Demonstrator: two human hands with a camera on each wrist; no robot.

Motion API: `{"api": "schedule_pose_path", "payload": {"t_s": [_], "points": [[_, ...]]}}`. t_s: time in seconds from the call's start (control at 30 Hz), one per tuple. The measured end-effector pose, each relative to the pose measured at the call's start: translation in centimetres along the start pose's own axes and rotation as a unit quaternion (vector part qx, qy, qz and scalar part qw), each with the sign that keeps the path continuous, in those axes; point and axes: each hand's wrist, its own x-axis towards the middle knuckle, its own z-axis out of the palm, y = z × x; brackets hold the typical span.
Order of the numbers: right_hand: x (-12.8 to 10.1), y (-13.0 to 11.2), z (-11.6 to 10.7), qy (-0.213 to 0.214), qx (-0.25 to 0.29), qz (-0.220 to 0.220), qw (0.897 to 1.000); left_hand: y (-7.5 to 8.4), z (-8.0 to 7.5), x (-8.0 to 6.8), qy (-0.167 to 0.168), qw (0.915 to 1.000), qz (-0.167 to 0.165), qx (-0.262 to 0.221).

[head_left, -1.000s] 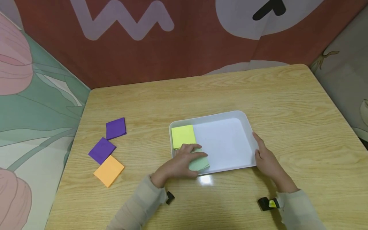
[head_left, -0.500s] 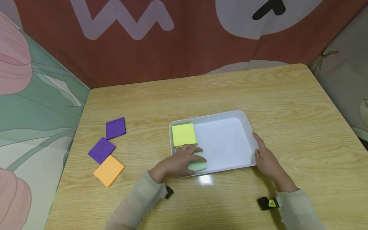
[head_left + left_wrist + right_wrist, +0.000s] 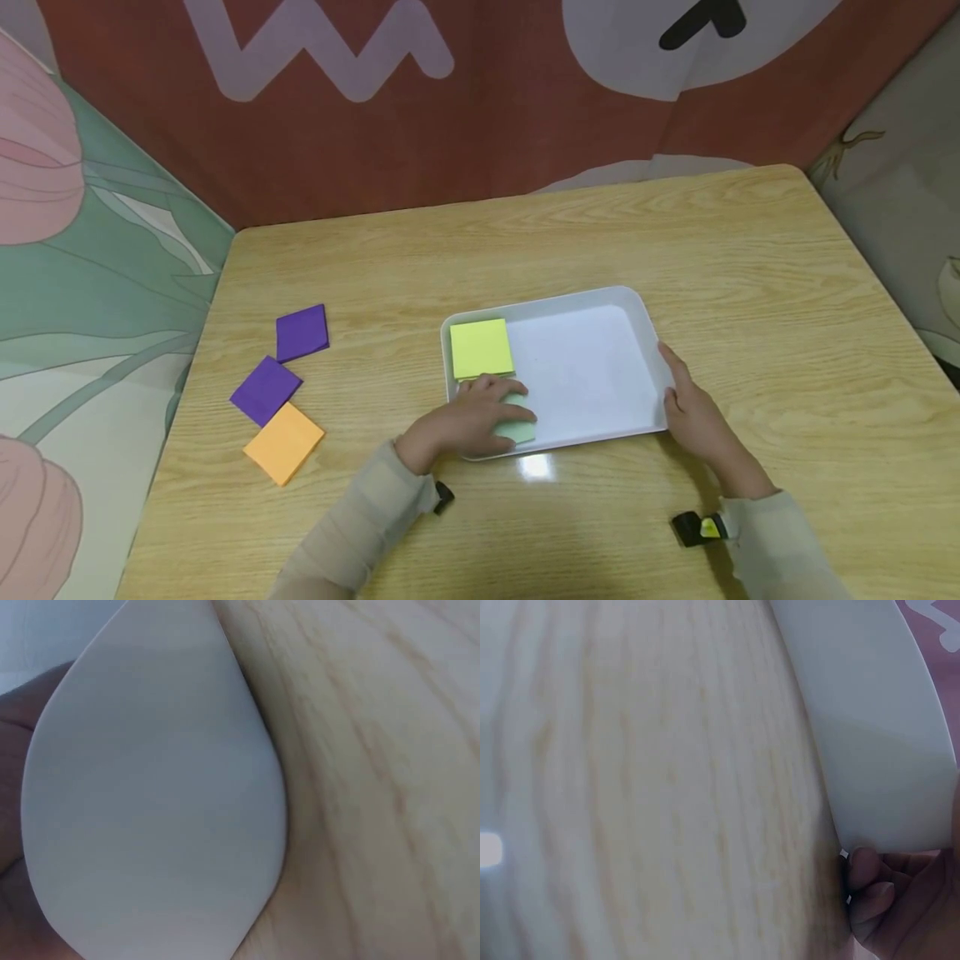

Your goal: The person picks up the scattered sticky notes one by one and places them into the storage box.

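In the head view, a white tray lies on the table. My left hand reaches over its near left corner, fingers and thumb bent around a pale green sticky note pad, which it partly hides. Just beyond that, a yellow sticky note pad sits in the far left corner. At the tray's right end, my right hand grips the rim. The left wrist view is filled by the tray's outer wall, with part of the hand behind it. Curled fingers show at the tray's corner in the right wrist view.
Left of the tray, two purple sticky note pads and an orange one lie on the wooden table. A red patterned backdrop stands behind the table's far edge.
My left hand has drawn the green pad slightly left, squaring it into the tray's near left corner. The yellow pad has shifted a little toward the far side. My right hand stays put.
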Motion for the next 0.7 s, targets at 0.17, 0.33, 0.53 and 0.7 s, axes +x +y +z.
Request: {"api": "schedule_pose_path", "payload": {"t_s": [0.17, 0.33, 0.53, 0.7], "points": [[0.01, 0.07, 0.03, 0.002, 0.002, -0.001, 1.0, 0.17, -0.19, -0.04, 0.009, 0.9999, 0.0, -0.008], [0.1, 0.23, 0.05, 0.0, 0.006, -0.001, 1.0, 0.26, -0.19, -0.09, 0.014, 0.9999, -0.002, -0.006], [0.09, 0.28, 0.06, 0.0, 0.005, -0.002, 1.0, 0.08, 0.1, -0.23, 0.024, 0.9997, 0.0, -0.01], [0.13, 0.29, 0.05, 0.002, 0.004, 0.001, 1.0, -0.25, 0.41, -0.49, 0.081, 0.9963, 0.018, -0.022]]}}
